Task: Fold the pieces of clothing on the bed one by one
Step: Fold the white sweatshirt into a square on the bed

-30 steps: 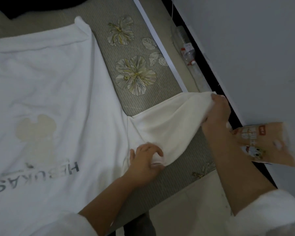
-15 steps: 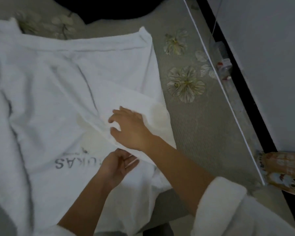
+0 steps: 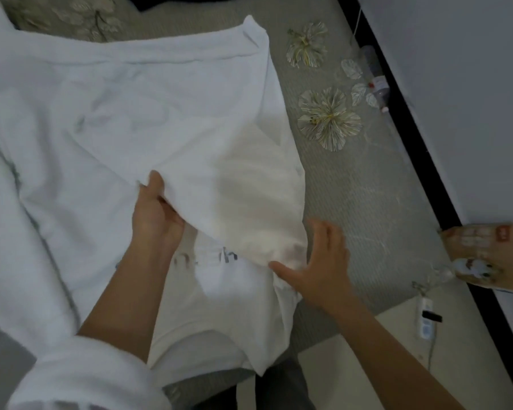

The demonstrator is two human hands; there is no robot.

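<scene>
White T-shirt (image 3: 101, 119) flat on bed (image 3: 356, 202); left hand (image 3: 156, 214) pinches the folded-in sleeve (image 3: 237, 184) by its edge, right hand (image 3: 320, 261) open-fingered at the crease, which wants pressing flat, sleeve squared to body.

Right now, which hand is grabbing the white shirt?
The left hand: it pinches the folded-over sleeve of the white shirt. The right hand is spread open beside it, gripping nothing.

The right hand (image 3: 317, 261) folded the white T-shirt's (image 3: 101, 113) sleeve (image 3: 234, 179) inward over the printed front and released it; the left hand (image 3: 154, 214) moved up and gripped its edge.
</scene>
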